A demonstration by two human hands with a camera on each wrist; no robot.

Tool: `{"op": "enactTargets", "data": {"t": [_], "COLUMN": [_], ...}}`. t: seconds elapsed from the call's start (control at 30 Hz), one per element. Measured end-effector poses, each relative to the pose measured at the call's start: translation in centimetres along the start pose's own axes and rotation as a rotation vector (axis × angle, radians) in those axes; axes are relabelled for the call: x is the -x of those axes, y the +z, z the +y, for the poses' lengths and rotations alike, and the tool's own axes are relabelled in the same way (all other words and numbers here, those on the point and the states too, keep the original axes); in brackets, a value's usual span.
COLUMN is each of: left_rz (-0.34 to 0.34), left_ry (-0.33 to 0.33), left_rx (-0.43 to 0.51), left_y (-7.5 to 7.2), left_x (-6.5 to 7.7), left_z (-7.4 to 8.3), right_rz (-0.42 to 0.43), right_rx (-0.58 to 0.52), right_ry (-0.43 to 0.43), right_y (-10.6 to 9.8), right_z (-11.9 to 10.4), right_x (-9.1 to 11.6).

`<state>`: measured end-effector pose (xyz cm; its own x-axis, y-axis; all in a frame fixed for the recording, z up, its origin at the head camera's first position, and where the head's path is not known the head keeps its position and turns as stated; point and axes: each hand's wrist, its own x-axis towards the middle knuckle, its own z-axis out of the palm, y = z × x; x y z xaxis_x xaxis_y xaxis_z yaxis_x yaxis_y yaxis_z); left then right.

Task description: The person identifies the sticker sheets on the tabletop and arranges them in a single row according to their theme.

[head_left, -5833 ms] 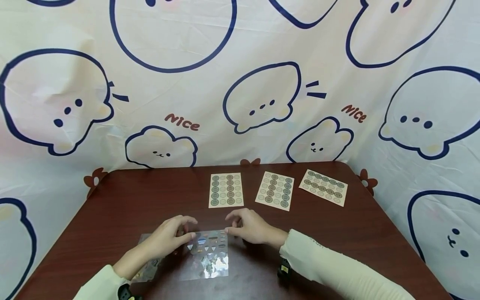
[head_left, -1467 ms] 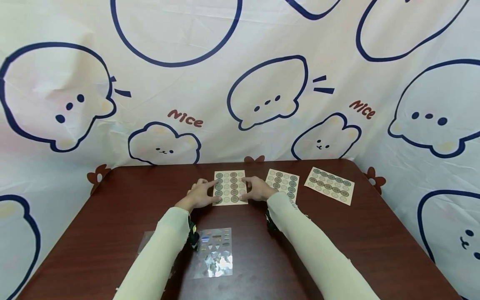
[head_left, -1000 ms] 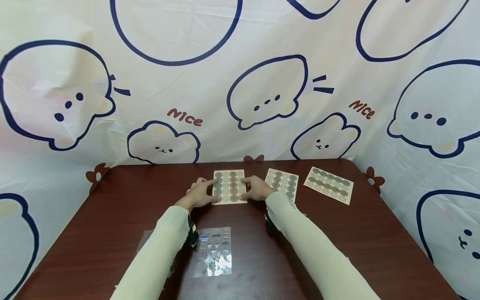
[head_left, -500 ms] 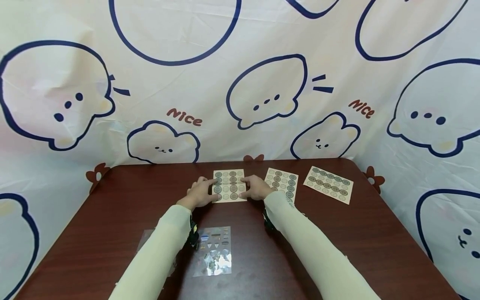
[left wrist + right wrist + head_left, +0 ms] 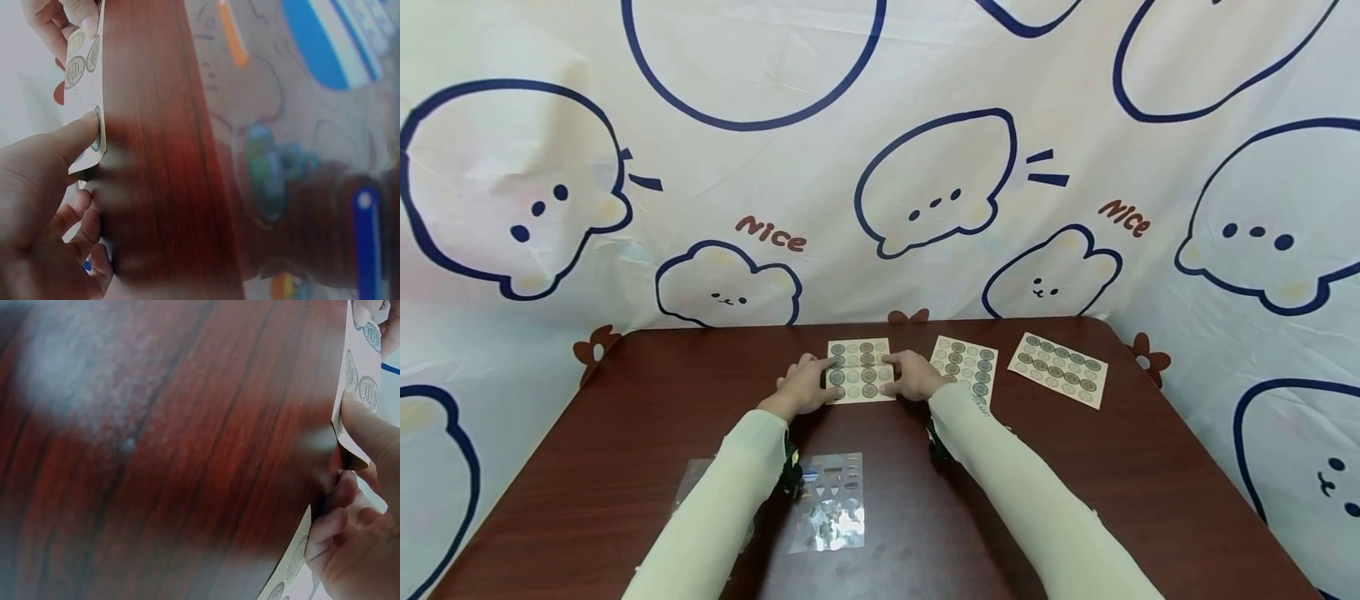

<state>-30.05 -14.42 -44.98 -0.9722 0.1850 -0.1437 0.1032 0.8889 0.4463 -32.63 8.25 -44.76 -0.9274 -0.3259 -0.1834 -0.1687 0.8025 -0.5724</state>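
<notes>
A cream sheet of round seal stickers [image 5: 859,372] is at the far middle of the table, bent across its middle. My left hand [image 5: 801,385] pinches its left edge, and my right hand [image 5: 916,375] pinches the right edge. In the left wrist view, the left thumb presses on the printed face of the sheet [image 5: 80,94], whose near edge stands off the table. The right wrist view has the right thumb on the same sheet [image 5: 357,359], with a near corner curling up. Fingers beneath the sheet are partly hidden.
Right of my hands lie a second cream sticker sheet [image 5: 964,357], partly behind my right hand, and a third, slanted one [image 5: 1058,370]. Nearer me, a clear sticker sheet [image 5: 835,521] lies beside my left forearm, which partly covers another clear sheet [image 5: 691,475]. A patterned cloth [image 5: 917,75] hangs behind.
Both hands have moved from the clear sticker sheet to the cream one at the back and taken its edges. Over the last second, the cream sheet has bent, its near edge shifting away from me.
</notes>
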Motion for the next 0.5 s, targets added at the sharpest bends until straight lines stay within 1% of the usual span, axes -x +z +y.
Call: {"op": "enactTargets", "data": {"t": [0.23,0.5], "left_rz": [0.010,0.011], "left_ry": [-0.015,-0.025], "left_rx": [0.010,0.018], "left_y": [-0.03,0.03], "left_x": [0.03,0.05], "left_z": [0.37,0.58], "right_rz": [0.031,0.028], "right_rx": [0.009,0.006], "right_ry": [-0.011,-0.024], "right_y": [0.25,0.16], "right_z": [0.29,0.28], "right_x": [-0.28,-0.40]}}
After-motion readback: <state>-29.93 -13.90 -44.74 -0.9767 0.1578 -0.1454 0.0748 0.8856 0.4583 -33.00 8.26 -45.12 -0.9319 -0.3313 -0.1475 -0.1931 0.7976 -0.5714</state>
